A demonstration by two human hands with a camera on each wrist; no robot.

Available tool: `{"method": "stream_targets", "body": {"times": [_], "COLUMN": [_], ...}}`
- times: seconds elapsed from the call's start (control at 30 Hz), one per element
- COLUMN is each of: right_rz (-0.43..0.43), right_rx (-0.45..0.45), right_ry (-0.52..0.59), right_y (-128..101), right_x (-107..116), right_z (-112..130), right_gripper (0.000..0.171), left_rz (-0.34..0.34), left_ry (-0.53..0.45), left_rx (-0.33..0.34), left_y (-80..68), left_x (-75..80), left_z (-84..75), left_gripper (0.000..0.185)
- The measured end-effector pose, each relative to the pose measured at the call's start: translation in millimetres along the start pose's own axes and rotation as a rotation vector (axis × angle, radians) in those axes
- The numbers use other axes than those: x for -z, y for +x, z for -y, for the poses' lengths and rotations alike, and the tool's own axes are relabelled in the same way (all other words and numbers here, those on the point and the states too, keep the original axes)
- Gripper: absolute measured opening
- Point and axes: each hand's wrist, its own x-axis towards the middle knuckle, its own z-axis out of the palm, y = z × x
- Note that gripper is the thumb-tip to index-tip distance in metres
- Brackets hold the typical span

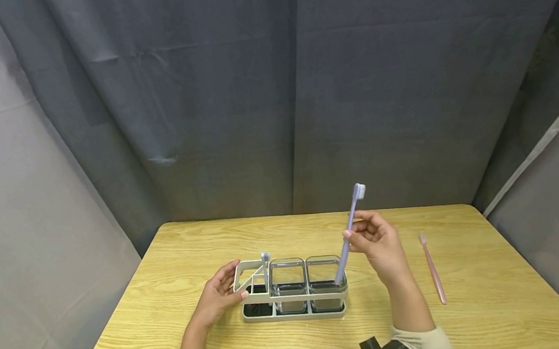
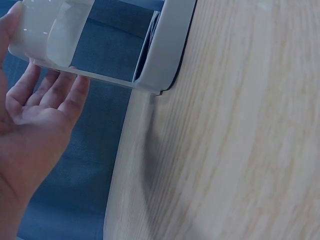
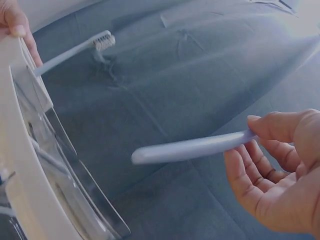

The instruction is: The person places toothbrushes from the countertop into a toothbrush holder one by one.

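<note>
Lilac toothbrush (image 1: 348,234): it was a slim plastic brush with a smooth rounded handle and white bristles at the top. You held it almost upright, a little tilted, with its lower end at the rim of the right cup (image 1: 326,282).
Right hand (image 1: 376,243): your thumb and fingertips pinched the handle near its middle; the other fingers were loosely curved.
Left hand (image 1: 218,295): your fingers were nearly straight and rested against the left end of the holder (image 1: 294,313), with the thumb on its rim.
Holder: it was a long off-white plastic rack with rounded corners, standing on the table (image 1: 495,300).
Holder contents: two clear square cups stood side by side in it, the middle cup (image 1: 288,284) and the right one. In the left compartment stood a second toothbrush (image 1: 266,270), pale, bristles up.
Pink toothbrush (image 1: 432,270): it lay flat on the table, to the right of your right hand, well apart from the holder.
Table: it was light yellow wood with a strong grain.
Backdrop (image 1: 273,97): grey cloth with soft folds hung behind the table.
</note>
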Motion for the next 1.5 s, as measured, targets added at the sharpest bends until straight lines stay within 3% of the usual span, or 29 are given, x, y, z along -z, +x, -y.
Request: {"method": "stream_targets", "body": {"times": [0.33,0.53,0.7,1.03,1.5], "right_rz": [-0.006,-0.062,-0.131,-0.164,-0.191], "right_rx": [0.058,0.072,0.150,0.292,0.322], "right_ry": [0.050,0.100,0.173,0.245,0.309], "right_y": [-5,-5,-7,-15,-22], "right_x": [-20,-37,-55,-83,-105], "right_z": [-1,-8,-18,-37,-47], "right_gripper": [0.022,0.022,0.019,0.019,0.020], "left_rz": [-0.004,-0.002,0.004,-0.002,0.001], "left_ry": [-0.009,-0.005,-0.004,-0.004,-0.010], "left_rx": [0.005,0.008,0.004,0.023,0.016], "left_y": [0.5,1.4,1.7,0.3,0.1], "left_x": [-0.2,0.5,1.6,0.8,-1.2], "left_z": [1.4,1.2,-0.6,-1.4,-1.2], "left_gripper": [0.074,0.074,0.074,0.073,0.074]}}
